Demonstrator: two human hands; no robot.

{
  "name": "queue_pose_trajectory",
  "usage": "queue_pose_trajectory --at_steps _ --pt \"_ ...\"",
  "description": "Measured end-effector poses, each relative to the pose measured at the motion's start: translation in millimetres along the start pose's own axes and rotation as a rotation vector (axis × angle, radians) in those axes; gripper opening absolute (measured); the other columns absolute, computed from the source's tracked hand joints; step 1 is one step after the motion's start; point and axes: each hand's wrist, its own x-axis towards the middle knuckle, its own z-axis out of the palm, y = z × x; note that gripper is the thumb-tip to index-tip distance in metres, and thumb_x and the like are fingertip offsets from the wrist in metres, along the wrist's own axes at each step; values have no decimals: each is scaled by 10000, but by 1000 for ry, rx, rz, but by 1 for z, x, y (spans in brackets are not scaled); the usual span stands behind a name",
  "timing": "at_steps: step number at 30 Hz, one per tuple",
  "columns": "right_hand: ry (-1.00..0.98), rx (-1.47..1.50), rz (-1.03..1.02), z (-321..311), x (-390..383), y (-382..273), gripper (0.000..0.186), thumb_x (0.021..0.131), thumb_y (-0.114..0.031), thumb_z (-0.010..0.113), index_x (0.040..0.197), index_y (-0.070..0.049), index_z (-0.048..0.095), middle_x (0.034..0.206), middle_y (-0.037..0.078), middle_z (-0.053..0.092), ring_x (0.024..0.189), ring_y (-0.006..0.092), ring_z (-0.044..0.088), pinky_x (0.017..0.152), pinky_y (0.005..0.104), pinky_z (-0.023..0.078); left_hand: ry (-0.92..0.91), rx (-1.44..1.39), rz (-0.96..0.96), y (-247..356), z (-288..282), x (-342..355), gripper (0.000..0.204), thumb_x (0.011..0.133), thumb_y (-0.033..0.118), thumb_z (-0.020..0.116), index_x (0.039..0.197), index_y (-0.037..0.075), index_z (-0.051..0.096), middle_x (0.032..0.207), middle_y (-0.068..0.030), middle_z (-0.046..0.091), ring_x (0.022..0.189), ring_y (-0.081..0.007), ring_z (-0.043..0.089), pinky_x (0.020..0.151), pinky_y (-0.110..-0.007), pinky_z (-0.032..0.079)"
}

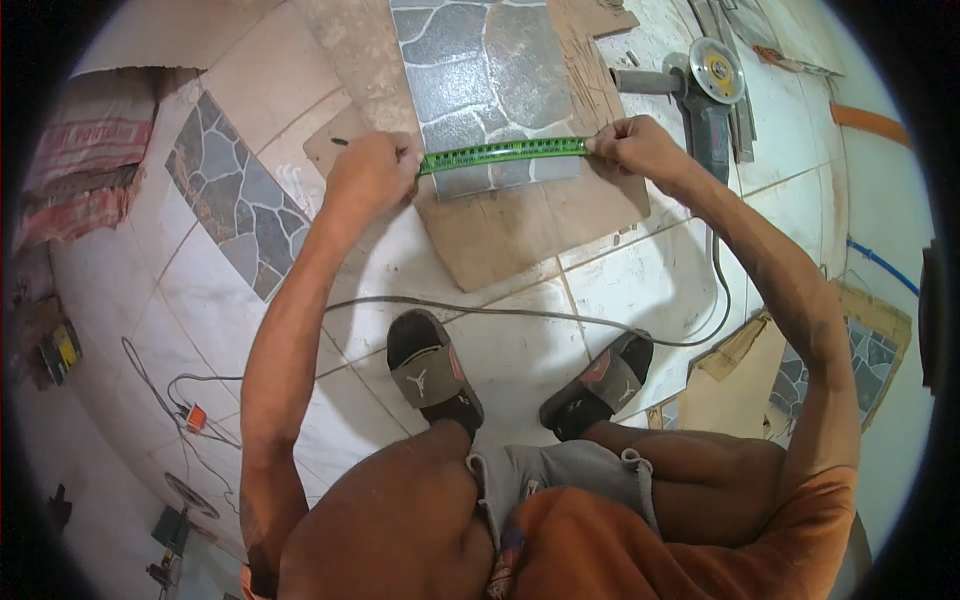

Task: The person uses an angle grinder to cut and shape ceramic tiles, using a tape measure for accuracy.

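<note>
A green measuring tape [505, 151] is stretched crosswise over a grey stone-patterned tile [525, 75], near the tile's closer end. At the tape's left end, my left hand [370, 175] is closed on it, and a thin dark stick, perhaps a pencil, pokes out from this hand's far side. My right hand [640, 152] pinches the other end between thumb and fingers, just beyond the tile's right edge. Beneath the tile lies a flat sheet of brown cardboard [510, 240] on the floor. My fingers partly hide both tape ends.
An angle grinder [710, 110] lies right of the tile, its cable [490, 310] running across the floor before my sandals. A narrow patterned tile strip [235, 190] lies at left. More cardboard [735, 360] and patterned tile [860, 365] are at right. Red-and-white sacks [95, 150] stand far left.
</note>
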Motion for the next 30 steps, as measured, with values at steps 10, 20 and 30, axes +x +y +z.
queue_pose_trajectory --at_steps 10,20,30 --pt "130 -258 -107 35 -12 13 286 819 -279 683 771 2 701 702 113 669 680 197 625 660 345 492 -11 27 -71 -12 12 -31 298 855 292 589 969 48 719 858 -222 682 812 -395 659 750 -432 502" --pt "137 -144 -77 34 -11 14 246 854 -258 737 785 -30 676 661 -9 568 576 84 471 516 256 366 -46 40 -43 -23 20 -32 333 851 328 580 976 56 725 832 -234 676 786 -390 660 733 -442 497" --pt "97 -53 -23 34 -7 13 232 879 -237 712 759 -44 666 645 -17 542 540 71 430 480 249 324 -99 68 -34 -24 16 -29 334 849 342 578 941 60 731 733 -195 669 709 -343 668 694 -419 507"
